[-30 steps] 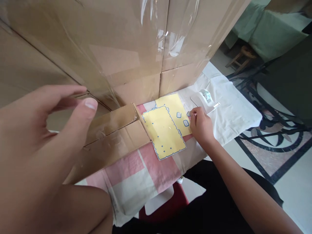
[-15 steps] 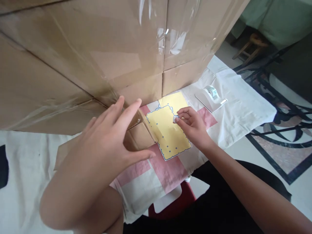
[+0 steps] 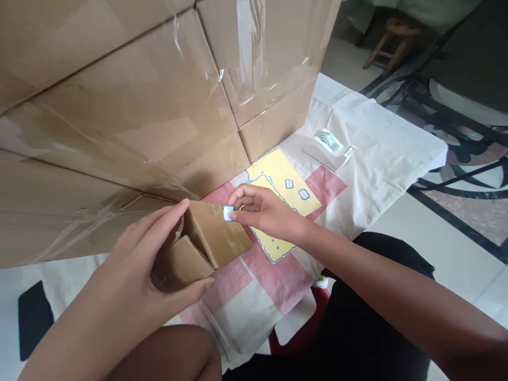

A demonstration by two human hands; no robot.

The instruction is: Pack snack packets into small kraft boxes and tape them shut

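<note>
My left hand (image 3: 138,259) is wrapped round the open end of a small brown cardboard box (image 3: 216,233), its fingers on the far edge and its thumb on the near edge. The box is tilted on the cloth, with a flap (image 3: 188,260) folded in its mouth. Between the thumb and fingers of my right hand (image 3: 262,211) is a small white sticker with a blue border (image 3: 228,213), at the box's right side. Whether it touches the box I cannot tell. Beneath my right hand lie yellow sheets (image 3: 273,248), and two similar blue-edged stickers (image 3: 304,194) show on the rear one.
A wall of large taped cartons (image 3: 130,106) stands behind the box. To the right on the cloth-covered table (image 3: 381,137) is a white tape dispenser (image 3: 329,149). A dark flat object (image 3: 35,320) lies at far left, and a wooden stool (image 3: 391,45) stands beyond the table.
My left hand has closed from a spread pose onto the box, which is now turned up at an angle. My right hand has carried the sticker left from above the yellow sheet to the box.
</note>
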